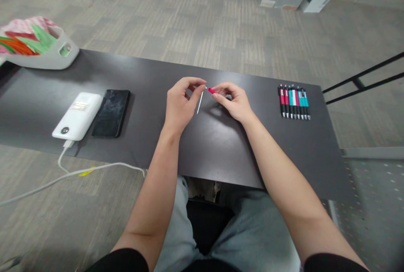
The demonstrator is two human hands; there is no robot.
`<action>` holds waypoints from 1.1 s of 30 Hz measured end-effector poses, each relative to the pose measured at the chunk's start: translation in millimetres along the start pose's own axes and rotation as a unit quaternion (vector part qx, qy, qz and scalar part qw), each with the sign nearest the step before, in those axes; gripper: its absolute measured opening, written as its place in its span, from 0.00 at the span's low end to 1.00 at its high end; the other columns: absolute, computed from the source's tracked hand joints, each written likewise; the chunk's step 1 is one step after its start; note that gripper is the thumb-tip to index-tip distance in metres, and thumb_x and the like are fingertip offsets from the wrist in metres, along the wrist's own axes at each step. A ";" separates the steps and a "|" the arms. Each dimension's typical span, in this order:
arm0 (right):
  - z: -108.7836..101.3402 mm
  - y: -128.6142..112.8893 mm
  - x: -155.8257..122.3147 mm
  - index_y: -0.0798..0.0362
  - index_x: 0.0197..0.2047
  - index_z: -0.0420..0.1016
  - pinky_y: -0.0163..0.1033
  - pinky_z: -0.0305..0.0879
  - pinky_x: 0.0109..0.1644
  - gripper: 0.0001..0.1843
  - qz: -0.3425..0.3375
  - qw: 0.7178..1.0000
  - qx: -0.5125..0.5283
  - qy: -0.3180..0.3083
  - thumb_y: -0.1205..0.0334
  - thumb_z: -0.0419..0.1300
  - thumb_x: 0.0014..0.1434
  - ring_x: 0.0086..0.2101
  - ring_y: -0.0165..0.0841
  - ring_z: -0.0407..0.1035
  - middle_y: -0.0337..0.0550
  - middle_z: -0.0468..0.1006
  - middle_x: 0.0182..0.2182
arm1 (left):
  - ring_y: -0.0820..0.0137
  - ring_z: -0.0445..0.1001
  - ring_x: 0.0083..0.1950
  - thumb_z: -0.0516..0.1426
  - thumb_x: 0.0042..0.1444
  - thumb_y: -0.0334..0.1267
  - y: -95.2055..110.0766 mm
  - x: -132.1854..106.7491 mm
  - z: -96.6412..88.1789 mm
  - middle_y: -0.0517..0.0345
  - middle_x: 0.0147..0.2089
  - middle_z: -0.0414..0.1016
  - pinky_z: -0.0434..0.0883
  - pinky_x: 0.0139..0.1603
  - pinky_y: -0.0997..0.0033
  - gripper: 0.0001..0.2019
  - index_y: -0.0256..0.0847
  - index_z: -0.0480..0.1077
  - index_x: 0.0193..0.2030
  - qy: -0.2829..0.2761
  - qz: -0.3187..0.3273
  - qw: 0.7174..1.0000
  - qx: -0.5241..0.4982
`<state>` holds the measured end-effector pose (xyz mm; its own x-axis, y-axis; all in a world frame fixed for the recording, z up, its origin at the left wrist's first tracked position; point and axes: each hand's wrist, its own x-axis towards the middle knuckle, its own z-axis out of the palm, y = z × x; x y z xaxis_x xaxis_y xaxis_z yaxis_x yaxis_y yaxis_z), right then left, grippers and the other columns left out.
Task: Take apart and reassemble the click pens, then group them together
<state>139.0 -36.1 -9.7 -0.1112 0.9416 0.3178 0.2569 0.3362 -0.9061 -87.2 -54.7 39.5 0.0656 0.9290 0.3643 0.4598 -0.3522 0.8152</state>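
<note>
Both my hands meet above the middle of a dark table point(221, 145). My left hand point(179, 103) is closed in a pinch on the top end of a thin white refill rod point(200, 102), which hangs slanting down. My right hand point(233, 100) is closed around a small red pen part point(211, 91), whose tip points at the left fingers. The two pieces nearly touch. A row of several red and teal pens point(294, 102) lies side by side at the table's right end, apart from both hands.
A white power bank point(78, 115) with a white cable point(94, 170) and a black phone point(111, 113) lie at the table's left. A grey bag with colourful fabric point(34, 44) sits on the far left corner. Black metal bars point(362, 79) stand to the right.
</note>
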 end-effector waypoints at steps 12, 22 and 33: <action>3.8 -2.7 -0.5 0.40 0.50 0.91 0.53 0.83 0.59 0.34 0.024 0.999 0.037 -0.027 0.20 0.80 0.60 0.47 0.44 0.84 0.42 0.91 0.45 | 0.61 0.88 0.54 0.68 0.76 0.39 2.1 -0.3 -0.3 0.54 0.58 0.92 0.84 0.54 0.60 0.08 0.52 0.88 0.57 -0.022 0.000 0.999 -0.025; 3.2 -8.7 5.1 0.39 0.52 0.85 0.54 0.87 0.57 0.37 0.067 0.985 0.140 0.074 0.17 0.78 0.60 0.48 0.46 0.89 0.42 0.91 0.44 | 0.63 0.87 0.49 0.66 0.81 0.53 -5.7 0.8 3.6 0.54 0.55 0.92 0.82 0.51 0.64 0.12 0.50 0.85 0.59 0.014 -0.027 0.998 -0.052; -10.1 3.1 8.3 0.39 0.52 0.81 0.55 0.86 0.60 0.31 0.020 0.993 0.046 0.106 0.23 0.77 0.66 0.58 0.46 0.85 0.43 0.88 0.52 | 0.58 0.81 0.49 0.73 0.67 0.40 -18.1 -0.9 -2.6 0.54 0.51 0.86 0.81 0.57 0.55 0.02 0.51 0.86 0.43 -0.007 -0.052 0.992 0.113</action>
<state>148.6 -27.1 -7.0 0.1038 0.9403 0.3242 0.1678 0.3047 -0.9375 -97.9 -49.5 25.5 0.0196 0.9608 0.2765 0.6520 -0.2220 0.7250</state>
